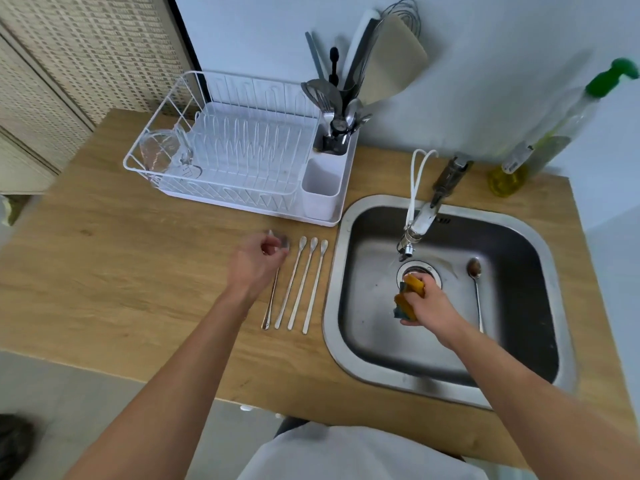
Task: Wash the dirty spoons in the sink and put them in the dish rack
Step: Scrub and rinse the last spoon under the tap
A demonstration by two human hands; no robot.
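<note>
Four long-handled spoons lie side by side on the wooden counter, left of the sink (331, 271). My left hand (258, 263) has its fingers curled at the bowl end of the leftmost spoon (272, 299) and pinches it; its handle still lies on the wood. The other three spoons (302, 282) lie untouched. My right hand (431, 306) grips a yellow and green sponge (408, 294) over the drain. A dirty spoon (474, 269) lies in the basin at the right. The white dish rack (166, 98) stands behind the spoons.
The faucet (423, 220) reaches over the drain. A cutlery holder (332, 140) full of utensils and an empty white cup (320, 188) sit on the rack's right end. A glass jug (162, 150) lies in the rack. A soap bottle (540, 140) stands back right.
</note>
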